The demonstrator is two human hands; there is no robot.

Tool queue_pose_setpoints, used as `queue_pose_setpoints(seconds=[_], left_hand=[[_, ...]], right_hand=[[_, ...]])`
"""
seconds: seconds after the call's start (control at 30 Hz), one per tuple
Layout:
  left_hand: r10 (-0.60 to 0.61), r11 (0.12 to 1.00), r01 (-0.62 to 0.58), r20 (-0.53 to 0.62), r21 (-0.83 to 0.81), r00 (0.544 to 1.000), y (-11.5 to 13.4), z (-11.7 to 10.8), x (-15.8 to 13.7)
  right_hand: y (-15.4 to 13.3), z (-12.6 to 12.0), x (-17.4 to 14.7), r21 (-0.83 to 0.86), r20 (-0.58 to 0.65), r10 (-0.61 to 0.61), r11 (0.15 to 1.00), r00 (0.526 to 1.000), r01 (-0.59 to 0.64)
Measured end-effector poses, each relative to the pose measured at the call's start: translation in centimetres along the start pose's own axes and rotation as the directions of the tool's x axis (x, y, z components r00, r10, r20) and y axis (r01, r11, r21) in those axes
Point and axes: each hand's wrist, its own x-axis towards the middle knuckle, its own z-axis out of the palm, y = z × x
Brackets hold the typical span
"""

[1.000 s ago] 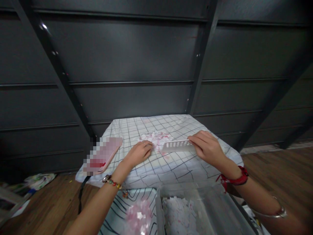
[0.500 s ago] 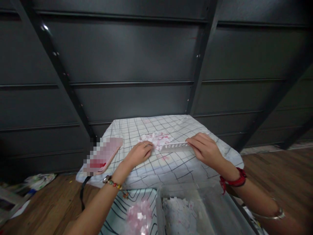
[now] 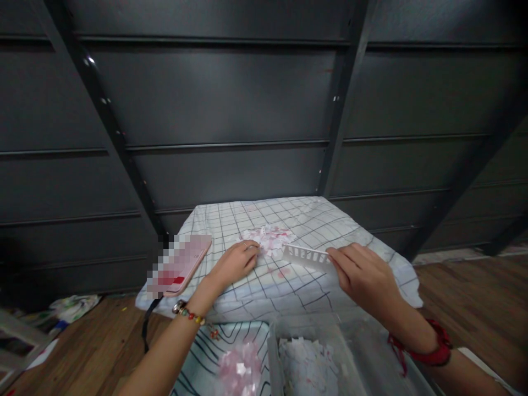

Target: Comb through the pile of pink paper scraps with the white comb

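On the checked cloth (image 3: 305, 214) lies a loose pile of small white and pink pieces (image 3: 272, 236), like paper cards. My left hand (image 3: 239, 261) rests at the pile's left edge, its fingers curled together; whatever they may pinch is hidden. Between the thumb and fingers of my right hand (image 3: 363, 275) is a white slotted plastic strip (image 3: 307, 257), gripped by its right end. The strip is tilted, its free end just right of and in front of the pile.
A pink-cased phone (image 3: 192, 269), partly pixelated, lies at the cloth's left. Nearer me are a clear plastic bin (image 3: 273, 357) holding many white pieces (image 3: 307, 363) and a striped surface (image 3: 198, 352) with pink plastic bags (image 3: 239, 366). A dark panelled wall (image 3: 223, 93) stands behind.
My right hand has drawn the slotted strip right and towards me, away from the pile, and its tilt has changed. My left hand stays at the pile's edge. The view has shifted slightly.
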Motion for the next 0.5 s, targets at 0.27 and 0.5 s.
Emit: queue_pose_setpoints(seconds=[0.27,0.5], left_hand=[[-0.181,0.983,0.181,0.016,-0.012,0.983,0.8,-0.5,-3.4],[-0.233,0.966,0.222,-0.076,-0.136,0.970,0.5,0.1,-5.4]], right_hand=[[-3.7,-0.7,1.1,0.067,0.050,0.018,0.998,0.999,-0.021],[-3.7,-0.4,1.3,-0.076,0.026,0.049,0.996,0.998,-0.047]])
